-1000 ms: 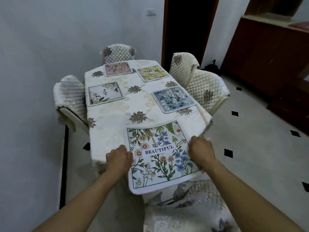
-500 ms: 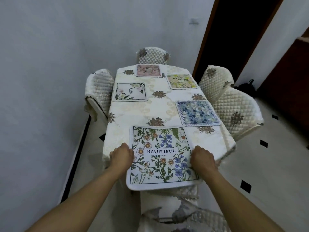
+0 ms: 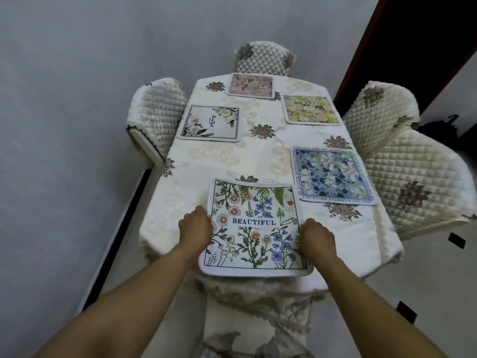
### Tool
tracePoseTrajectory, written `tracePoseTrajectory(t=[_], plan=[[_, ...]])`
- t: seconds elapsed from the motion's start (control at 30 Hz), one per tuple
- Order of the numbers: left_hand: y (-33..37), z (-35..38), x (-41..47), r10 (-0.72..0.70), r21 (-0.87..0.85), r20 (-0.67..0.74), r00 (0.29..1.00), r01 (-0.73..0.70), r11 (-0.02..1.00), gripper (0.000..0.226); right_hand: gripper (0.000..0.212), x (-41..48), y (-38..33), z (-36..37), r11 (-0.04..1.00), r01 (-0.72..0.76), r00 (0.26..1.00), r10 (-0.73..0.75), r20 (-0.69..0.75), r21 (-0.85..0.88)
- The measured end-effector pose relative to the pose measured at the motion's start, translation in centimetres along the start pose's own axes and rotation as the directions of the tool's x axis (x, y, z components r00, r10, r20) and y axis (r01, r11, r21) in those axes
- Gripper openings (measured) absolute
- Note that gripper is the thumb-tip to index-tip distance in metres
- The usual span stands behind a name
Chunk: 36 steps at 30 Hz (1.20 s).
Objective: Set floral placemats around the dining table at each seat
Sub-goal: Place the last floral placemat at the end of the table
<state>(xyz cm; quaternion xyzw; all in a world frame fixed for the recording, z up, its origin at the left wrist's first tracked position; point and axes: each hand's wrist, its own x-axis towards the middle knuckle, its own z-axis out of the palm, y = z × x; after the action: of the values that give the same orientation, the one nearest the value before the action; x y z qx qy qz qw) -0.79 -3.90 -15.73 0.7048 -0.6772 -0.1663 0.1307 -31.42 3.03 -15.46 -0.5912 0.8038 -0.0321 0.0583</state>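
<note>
Placemats first — the white rectangular cloth placemat printed with daisies, blue flowers and the word BEAUTIFUL (image 3: pixel 254 226) lies at the near end of the desk (image 3: pixel 214 164), its near edge hanging just past the desk's lip. Left hand (image 3: pixel 196 229) is closed on the mat's left edge, right hand (image 3: pixel 316 239) closed on its right edge, knuckles up, fingers curled out of sight.

Around it: the blue-and-white floral placemat with lettered border (image 3: pixel 333 175) sits just beside the near mat's far right corner, not quite touching. Further up the right side lies the yellow-and-peach floral placemat (image 3: pixel 309 109); at the far end, the pink floral placemat (image 3: pixel 250 85); on the left, the pale placemat with a dark frame and green sprigs (image 3: pixel 210 124). A cream embroidered tablecloth (image 3: pixel 260 153) covers the desk, and its near left stretch is bare.

Quilted cream chair covers crowd the edges — one chair at the far end (image 3: pixel 263 58), one on the left (image 3: pixel 157 109), two on the right (image 3: pixel 402 161), and one tucked right below the near edge (image 3: pixel 258 319). Grey wall (image 3: pixel 64 125) runs close along the left; pale tiled floor (image 3: pixel 426 293) opens on the right.
</note>
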Motion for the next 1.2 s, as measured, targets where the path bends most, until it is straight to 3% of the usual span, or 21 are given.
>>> tracePoseTrajectory(t=[0.33, 0.5, 0.6, 0.8, 0.97, 1.2], plan=[[0.0, 5.9, 0.9, 0.011, 0.153, 0.037, 0.999, -0.017, 0.988, 0.021, 0.018, 1.6, 2.9, 6.3, 0.999, -0.013, 0.992, 0.008, 0.127, 0.036], [0.1, 6.3, 0.4, -0.078, 0.179, 0.032, 0.996, 0.071, 0.981, 0.024, 0.018, 1.1, 2.7, 6.1, 0.999, -0.038, 0.999, 0.038, 0.018, 0.026], [1.2, 6.7, -0.6, 0.006, 0.179, 0.008, 1.0, -0.008, 0.984, 0.026, 0.02, 0.6, 1.6, 5.8, 0.999, 0.054, 0.998, -0.054, -0.025, 0.005], [3.4, 8.2, -3.1, 0.241, 0.223, 0.103, 0.965, -0.259, 0.94, 0.037, 0.04, -1.0, -1.1, 6.5, 0.97, 0.234, 0.969, -0.238, 0.068, 0.07], [3.0, 8.7, -3.9, 0.266, 0.266, 0.158, 0.951, -0.301, 0.916, 0.043, 0.04, -1.2, -1.0, 6.6, 0.963, 0.257, 0.961, -0.264, 0.085, 0.079], [4.2, 6.3, -4.0, 0.215, 0.263, 0.228, 0.95, -0.272, 0.925, 0.045, 0.042, -0.4, -1.5, 4.5, 0.976, 0.211, 0.946, -0.216, 0.241, 0.044]])
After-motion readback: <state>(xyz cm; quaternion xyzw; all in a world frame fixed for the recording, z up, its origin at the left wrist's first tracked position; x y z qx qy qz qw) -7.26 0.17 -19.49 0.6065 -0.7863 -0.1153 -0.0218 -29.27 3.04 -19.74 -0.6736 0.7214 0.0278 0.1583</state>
